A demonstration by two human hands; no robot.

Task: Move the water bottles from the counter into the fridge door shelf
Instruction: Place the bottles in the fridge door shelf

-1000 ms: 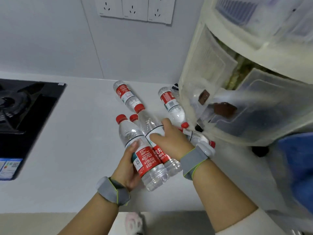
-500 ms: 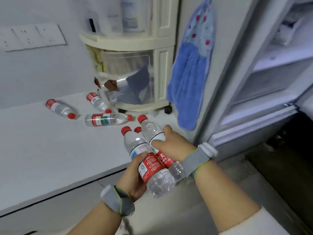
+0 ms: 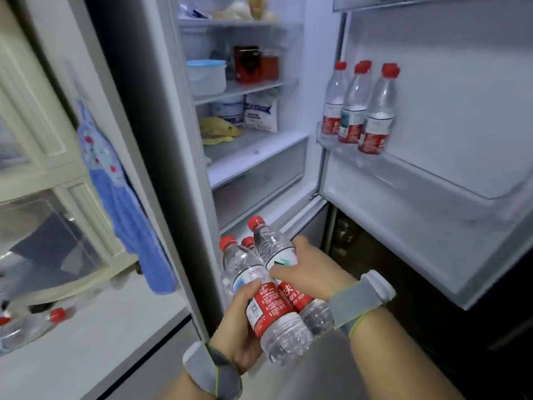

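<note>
The left fingers (image 3: 253, 285) are curled round the front bottle of a bundle of bottles (image 3: 269, 287), thumb over its red label, while the right fingers (image 3: 277, 273) wrap across the taller bottle beside it. Three red caps show in the bundle; the third bottle is mostly hidden behind the other two, so which hand bears it cannot be told. Both hands, the left hand (image 3: 240, 327) underneath and the right hand (image 3: 314, 272) on top, press the bottles together, held low in front of the open fridge (image 3: 259, 168) and well below the door shelf (image 3: 403, 171).

On that shelf, shelved bottles (image 3: 357, 108) already stand upright in a tight group at its hinge end; four caps seem to show, though one is half hidden. The rest of the shelf to their right looks bare, so there appears to be room for the bundle.

On the worktop (image 3: 86, 342) at far left, at least one bottle (image 3: 31, 327) lies on its side, blurred; more may lie out of view. By my reckoning the job is around halfway: one batch stowed, one in hand, some waiting.
</note>
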